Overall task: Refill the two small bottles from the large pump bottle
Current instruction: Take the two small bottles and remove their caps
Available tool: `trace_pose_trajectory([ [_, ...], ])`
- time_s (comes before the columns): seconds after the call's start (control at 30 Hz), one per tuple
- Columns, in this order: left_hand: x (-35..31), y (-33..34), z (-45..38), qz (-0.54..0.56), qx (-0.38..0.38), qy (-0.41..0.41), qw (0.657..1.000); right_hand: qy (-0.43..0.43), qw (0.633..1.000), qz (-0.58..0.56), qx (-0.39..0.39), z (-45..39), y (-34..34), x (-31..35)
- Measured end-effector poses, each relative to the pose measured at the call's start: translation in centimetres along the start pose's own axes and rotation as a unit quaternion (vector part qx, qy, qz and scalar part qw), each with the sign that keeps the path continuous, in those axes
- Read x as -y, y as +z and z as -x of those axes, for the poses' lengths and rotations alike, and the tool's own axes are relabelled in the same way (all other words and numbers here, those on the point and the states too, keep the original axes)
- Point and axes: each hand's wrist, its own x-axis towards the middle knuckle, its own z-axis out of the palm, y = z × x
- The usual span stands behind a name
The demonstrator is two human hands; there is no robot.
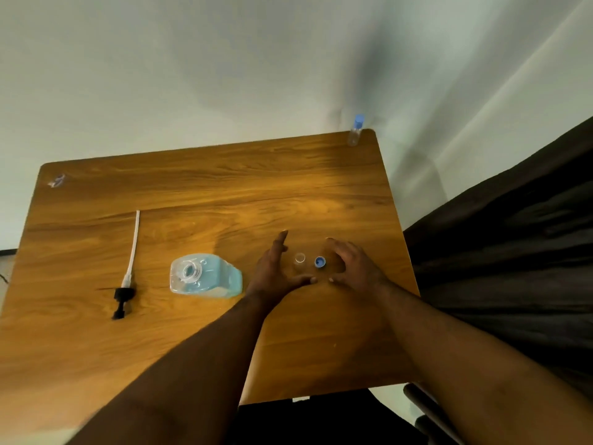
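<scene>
Head view is showing a wooden desk (192,194) filling mid-frame. Large pump bottle (205,277), uncapped, is sitting centre-frame, its pump (128,271) lying to the left. Left hand (276,274) and right hand (356,268) are resting open, holding nothing, flanking an open small bottle (299,261) and blue cap (320,262). Another capped small bottle (355,130) is standing at the desk's upper-right corner.

The wooden bench (205,187) carries an uncapped large bottle (205,277) of blue liquid, with its removed pump (128,271) lying to the left. An open small bottle (299,261) stands beside a blue cap (320,262). A capped small bottle (355,131) stands at the far right corner.
</scene>
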Motion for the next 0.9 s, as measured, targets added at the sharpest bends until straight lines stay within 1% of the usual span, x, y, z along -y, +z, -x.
trace_pose_trajectory([
  [0.07, -0.9, -0.5, 0.8, 0.017, -0.026, 0.016, 0.999, 0.029, 0.999, 0.022, 0.029, 0.2, -1.6, -0.9],
  [0.13, -2.3, -1.3, 0.9, 0.022, -0.053, 0.045, 0.997, 0.039, 0.997, 0.049, 0.039, 0.7, -3.5, -1.3],
  [0.2, -4.0, -2.2, -0.1, 0.012, -0.072, 0.066, 0.995, 0.035, 0.997, 0.067, 0.023, 0.8, -5.4, -1.3],
  [0.3, -6.7, -3.5, -2.4, -0.017, -0.076, 0.098, 0.992, 0.017, 0.997, 0.076, -0.018, 0.5, -8.3, -0.6],
  [0.37, -8.2, -4.2, -4.3, -0.069, -0.063, 0.108, 0.990, 0.001, 0.996, 0.069, -0.054, 0.0, -10.4, 0.3],
  [0.47, -9.8, -4.5, -7.5, -0.163, -0.032, 0.098, 0.981, -0.014, 0.992, 0.046, -0.113, -1.5, -13.4, 1.1],
  [0.57, -11.1, -4.1, -10.9, -0.210, -0.019, 0.088, 0.974, -0.029, 0.986, 0.044, -0.158, -4.1, -16.3, 0.9],
  [0.7, -11.9, -2.8, -14.9, -0.258, 0.010, 0.098, 0.961, -0.048, 0.980, 0.073, -0.177, -7.8, -19.1, 0.0],
  [0.83, -11.5, -0.8, -19.1, -0.297, 0.042, 0.058, 0.952, -0.039, 0.979, 0.067, -0.189, -12.3, -20.1, -1.2],
  [0.9, -11.5, 0.1, -21.3, -0.303, 0.056, 0.034, 0.951, -0.057, 0.978, 0.072, -0.187, -14.6, -20.4, -1.3],
])
